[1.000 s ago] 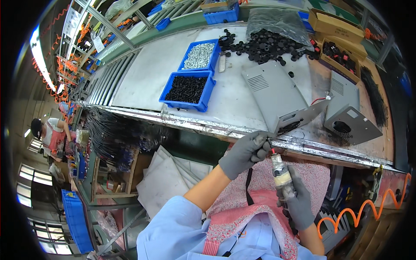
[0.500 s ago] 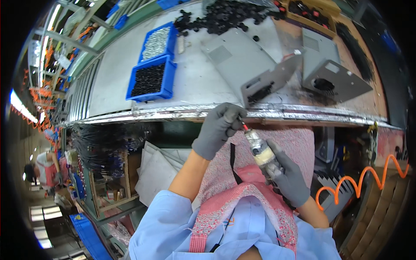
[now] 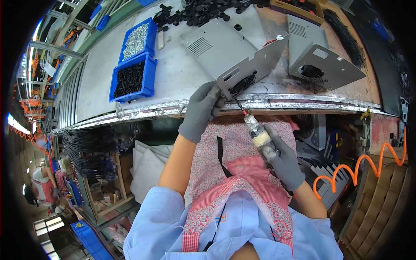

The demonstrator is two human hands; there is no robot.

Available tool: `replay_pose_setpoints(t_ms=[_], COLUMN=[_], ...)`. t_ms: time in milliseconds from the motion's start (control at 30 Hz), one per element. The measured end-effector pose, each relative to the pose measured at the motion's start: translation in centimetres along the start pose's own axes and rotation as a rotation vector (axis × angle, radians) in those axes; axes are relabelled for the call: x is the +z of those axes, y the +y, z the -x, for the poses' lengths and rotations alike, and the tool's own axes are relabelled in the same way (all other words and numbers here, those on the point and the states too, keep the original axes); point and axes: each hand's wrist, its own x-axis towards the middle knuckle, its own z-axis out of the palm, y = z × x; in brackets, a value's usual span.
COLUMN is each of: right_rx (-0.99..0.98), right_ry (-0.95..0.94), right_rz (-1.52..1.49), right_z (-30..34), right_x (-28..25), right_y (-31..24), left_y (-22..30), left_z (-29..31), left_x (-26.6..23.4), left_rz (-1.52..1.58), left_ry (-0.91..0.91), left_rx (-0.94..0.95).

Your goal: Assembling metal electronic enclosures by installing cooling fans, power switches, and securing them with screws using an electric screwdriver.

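Observation:
My right hand, in a grey glove, is wrapped round a power screwdriver with worn tape on its body. Its long bit points up and away from me, the tip close to the lower edge of a round black fan grille. That grille sits on the upright panel of a grey sheet-metal case on the bench. My gloved left hand is closed at the near left corner of this panel, fingers curled against its edge. Whether a screw sits at the bit's tip is too small to tell.
A second grey metal case with a fan stands to the right. Blue bins hold black screws and silver screws. Black round parts lie at the back. An orange coiled hose hangs at right. Another person is far left.
My left hand has left the screwdriver's bit and moved to the case's corner. The bit's tip is now by the fan grille. The whole view has shifted slightly.

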Motion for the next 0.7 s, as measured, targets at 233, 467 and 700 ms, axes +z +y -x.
replay_pose_setpoints(t_ms=[233, 467, 700], right_rx=[-0.200, -0.168, -0.003], right_ry=[0.022, 0.025, 0.008], right_rz=[0.301, 0.278, 0.184], right_z=[-1.1, -1.7, -0.3], right_x=[-0.1, -0.1, -0.2], right_y=[0.5, 0.4, -0.7], left_y=[-0.9, -0.6, -1.1], left_z=[-1.0, -1.1, -2.6], left_x=[-0.1, -0.5, -4.9], left_rz=[-0.028, -0.072, 0.862], left_ry=[-0.081, -0.128, -0.160], left_rx=[0.029, 0.031, -0.089])
